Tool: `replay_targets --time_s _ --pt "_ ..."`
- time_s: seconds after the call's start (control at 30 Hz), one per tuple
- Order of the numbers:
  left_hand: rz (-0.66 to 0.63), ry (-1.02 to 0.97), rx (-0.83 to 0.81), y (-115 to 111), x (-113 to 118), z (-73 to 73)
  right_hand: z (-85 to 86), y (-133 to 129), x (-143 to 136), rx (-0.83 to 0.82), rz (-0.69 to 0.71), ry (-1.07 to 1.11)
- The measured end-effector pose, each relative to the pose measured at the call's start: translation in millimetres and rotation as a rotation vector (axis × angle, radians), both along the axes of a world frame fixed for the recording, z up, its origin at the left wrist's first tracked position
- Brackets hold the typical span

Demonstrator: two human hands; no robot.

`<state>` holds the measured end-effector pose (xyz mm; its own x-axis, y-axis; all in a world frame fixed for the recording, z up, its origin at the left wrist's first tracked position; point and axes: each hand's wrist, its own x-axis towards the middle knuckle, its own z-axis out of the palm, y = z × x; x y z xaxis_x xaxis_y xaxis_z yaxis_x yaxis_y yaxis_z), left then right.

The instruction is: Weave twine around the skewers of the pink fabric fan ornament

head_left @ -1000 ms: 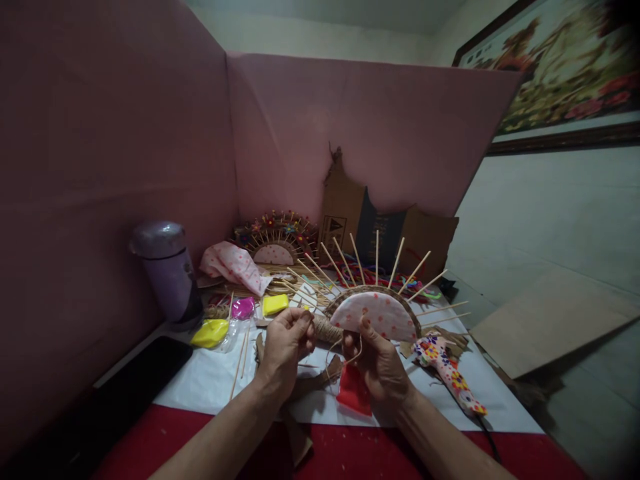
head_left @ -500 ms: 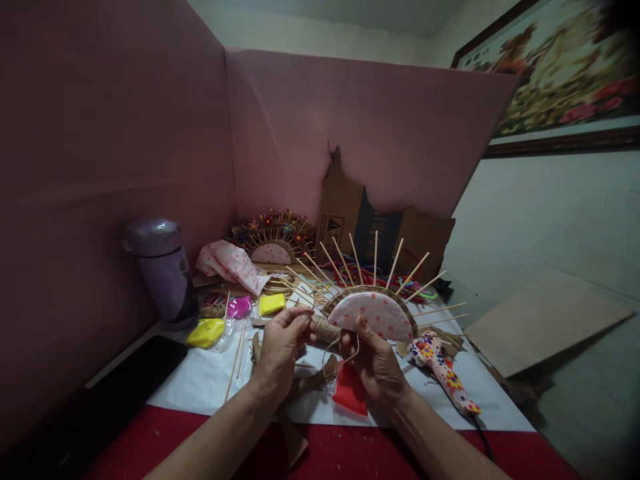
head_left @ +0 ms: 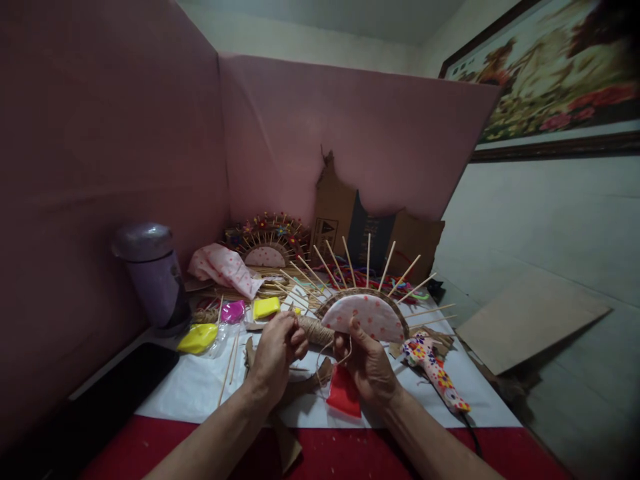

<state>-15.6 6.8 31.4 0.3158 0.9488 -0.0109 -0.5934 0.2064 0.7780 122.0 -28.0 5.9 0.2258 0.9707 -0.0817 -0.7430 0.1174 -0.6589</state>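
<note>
My right hand [head_left: 373, 370] is closed on the lower edge of a half-round panel [head_left: 367, 319], its thumb on the front. White cloth with pink dots covers the panel. Brown twine weaving runs along its curved rim, and thin wooden sticks [head_left: 369, 260] fan outward from it. A loose loop of twine [head_left: 320, 367] hangs by the right fingers. Left of the panel, my left hand [head_left: 279, 347] is raised with fingertips pinched; what they hold is too small to make out. A twine spool [head_left: 315, 330] lies behind, between the hands. Below the panel lies a red packet [head_left: 344, 393].
A flower-patterned corded tool [head_left: 437, 373] lies at right. At left are a purple bottle [head_left: 153, 277], a black phone-like slab [head_left: 143, 373] and yellow [head_left: 199, 339] and magenta packets [head_left: 233, 311]. A decorated half-round piece [head_left: 266, 256] and torn cardboard [head_left: 335, 210] stand behind.
The view has shifted slightly, so most things appear a little further left. My left hand has turned and drawn away from the panel. My right hand still grips the panel.
</note>
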Motion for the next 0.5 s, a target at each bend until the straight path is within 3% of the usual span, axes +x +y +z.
replay_targets --time_s 0.5 --pt "0.067 0.127 0.037 3.2 -2.0 -6.3 -0.8 1.7 0.8 -0.011 -0.019 0.005"
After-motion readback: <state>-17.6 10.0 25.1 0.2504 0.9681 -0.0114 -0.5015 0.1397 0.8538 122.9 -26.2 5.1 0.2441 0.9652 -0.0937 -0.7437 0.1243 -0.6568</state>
